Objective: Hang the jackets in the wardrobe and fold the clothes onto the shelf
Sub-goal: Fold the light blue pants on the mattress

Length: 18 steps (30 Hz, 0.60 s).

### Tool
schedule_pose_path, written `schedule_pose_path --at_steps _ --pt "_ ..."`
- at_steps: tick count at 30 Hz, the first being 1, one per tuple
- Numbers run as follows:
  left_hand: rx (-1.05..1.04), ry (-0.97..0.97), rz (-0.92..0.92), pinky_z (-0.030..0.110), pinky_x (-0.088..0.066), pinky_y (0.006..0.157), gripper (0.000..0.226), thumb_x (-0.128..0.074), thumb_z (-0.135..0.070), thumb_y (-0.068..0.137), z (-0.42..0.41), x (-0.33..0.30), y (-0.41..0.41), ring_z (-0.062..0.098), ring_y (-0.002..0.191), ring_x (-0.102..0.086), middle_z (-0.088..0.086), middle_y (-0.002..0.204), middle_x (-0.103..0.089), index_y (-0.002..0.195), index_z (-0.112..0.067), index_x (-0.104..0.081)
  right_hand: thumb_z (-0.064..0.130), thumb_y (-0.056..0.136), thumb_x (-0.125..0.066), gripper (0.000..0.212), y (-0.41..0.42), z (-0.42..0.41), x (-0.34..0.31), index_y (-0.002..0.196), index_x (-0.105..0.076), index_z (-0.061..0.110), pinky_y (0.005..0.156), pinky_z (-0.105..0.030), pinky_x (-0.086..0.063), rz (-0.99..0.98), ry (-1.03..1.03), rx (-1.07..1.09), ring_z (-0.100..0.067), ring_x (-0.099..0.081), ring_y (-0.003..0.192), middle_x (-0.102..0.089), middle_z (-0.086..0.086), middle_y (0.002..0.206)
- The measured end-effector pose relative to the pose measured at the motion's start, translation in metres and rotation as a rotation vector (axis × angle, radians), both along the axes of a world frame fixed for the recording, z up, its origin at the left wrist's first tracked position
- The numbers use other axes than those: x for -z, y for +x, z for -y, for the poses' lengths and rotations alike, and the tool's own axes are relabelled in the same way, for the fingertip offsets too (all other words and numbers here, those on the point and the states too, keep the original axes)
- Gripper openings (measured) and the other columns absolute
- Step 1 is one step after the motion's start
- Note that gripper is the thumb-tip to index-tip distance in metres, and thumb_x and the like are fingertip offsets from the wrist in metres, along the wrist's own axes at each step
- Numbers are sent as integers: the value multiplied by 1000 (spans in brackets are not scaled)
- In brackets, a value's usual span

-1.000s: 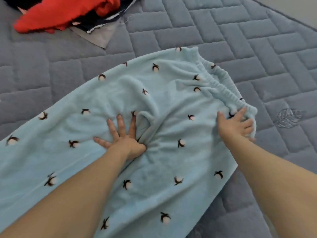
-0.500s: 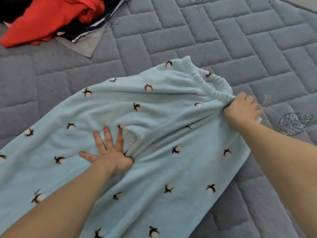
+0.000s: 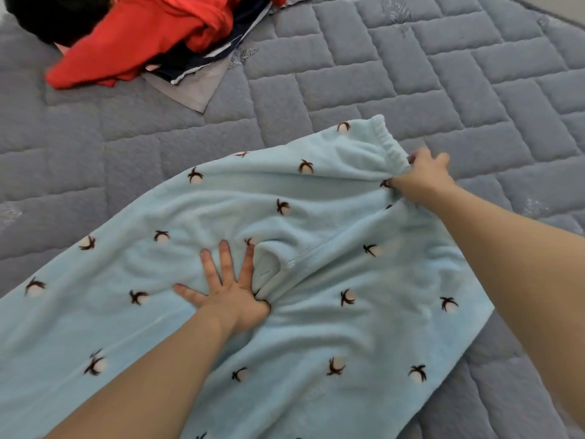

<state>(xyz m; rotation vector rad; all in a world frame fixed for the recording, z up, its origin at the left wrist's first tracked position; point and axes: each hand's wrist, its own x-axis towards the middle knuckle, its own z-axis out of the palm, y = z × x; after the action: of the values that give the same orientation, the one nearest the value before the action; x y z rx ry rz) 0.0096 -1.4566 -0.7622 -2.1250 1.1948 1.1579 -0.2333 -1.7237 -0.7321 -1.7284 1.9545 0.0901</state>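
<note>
On the bed: pale blue fleece trousers (image 3: 316,217) lie spread across the grey quilted mattress (image 3: 411,74), waistband toward the upper right, legs running off the lower left edge of view.
Print: small white tufts with dark brown sprigs dot the fabric.
Waistband: the gathered elastic edge (image 3: 384,141) is bunched and pulled taut toward the right, with creases fanning back across the cloth.
Crotch seam: a fold of fabric with a stitched hem (image 3: 278,261) stands up at the middle of the garment, just beside the left index finger.
Left hand (image 3: 231,296): flat on the fleece, fingers straight and spread, palm pressing the cloth down onto the bed.
Right hand (image 3: 424,175): at the waistband's lower end, grip pinching the bunched elastic edge; the fingertips are partly blurred.
Forearms: both bare, reaching in from the bottom and right edges.
Pile at top left: a red garment (image 3: 136,36) lies crumpled over dark navy and grey cloth (image 3: 196,87), beside something black (image 3: 53,17), well apart from the trousers.
</note>
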Motion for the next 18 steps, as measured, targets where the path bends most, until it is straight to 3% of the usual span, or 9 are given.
schedule_pose_path --at_steps 2,5,6,7,9,11,13,16,18 --pt "-2 -5 7 85 11 94 109 -44 -53 75 0 0 0 35 127 55 -2 129 66 116 -48 57 22 76 -68 28 6 5 -12 102 -59 15 72 -41 -53 328 204 10 -29 -61 87 -60 -11 104" --pt "-4 -13 15 85 12 93 109 -44 -55 75 -1 1 0 35 127 55 -2 130 66 112 -48 58 12 77 -62 40 1 11 -25 117 -63 9 77 -51 -57 735 413 164 -32 -67 85 -70 -15 100" --pt "-2 -17 17 85 12 93 109 -44 -56 75 -1 1 0 34 127 55 -2 130 66 112 -49 58 11 81 -61 41 -6 13 -26 121 -60 5 74 -49 -59 741 364 217 -31 -68 84 -70 -15 101" --pt "0 -22 17 85 13 93 109 -44 -56 74 -2 2 -1 34 127 55 -3 130 66 112 -50 58 11 84 -63 39 -13 14 -26 123 -58 4 72 -44 -59 625 259 249 -31 -67 86 -70 -16 106" --pt "2 -36 23 85 13 92 109 -44 -56 73 -2 5 -1 33 127 55 -3 131 66 113 -50 58 18 89 -63 49 -25 18 -19 135 -47 10 87 -43 -52 182 82 163 -34 -60 107 -59 -18 129" --pt "2 -42 32 85 14 91 109 -43 -55 73 -2 7 -1 33 127 55 -3 131 66 114 -50 58 22 89 -56 60 -8 19 -19 144 -34 14 99 -44 -42 -12 -20 -4 -38 -51 122 -50 -17 138" --pt "6 -51 42 85 14 91 109 -43 -56 73 -3 10 -1 33 127 55 -3 130 66 114 -50 58 28 85 -54 65 25 23 -21 144 -31 16 97 -44 -40 41 -48 -96 -38 -50 121 -52 -13 135" --pt "0 -66 41 85 15 91 109 -43 -55 72 -3 14 -2 33 126 56 -3 130 66 115 -50 57 42 84 -60 87 68 40 -19 153 -16 12 106 -44 -37 265 61 89 -35 -39 133 -41 -12 147" --pt "2 -82 36 85 16 90 109 -43 -54 72 -4 16 -2 33 126 56 -3 130 66 117 -51 56 45 86 -60 91 80 50 -14 155 -12 12 112 -47 -29 161 69 172 -35 -27 140 -34 -13 152"
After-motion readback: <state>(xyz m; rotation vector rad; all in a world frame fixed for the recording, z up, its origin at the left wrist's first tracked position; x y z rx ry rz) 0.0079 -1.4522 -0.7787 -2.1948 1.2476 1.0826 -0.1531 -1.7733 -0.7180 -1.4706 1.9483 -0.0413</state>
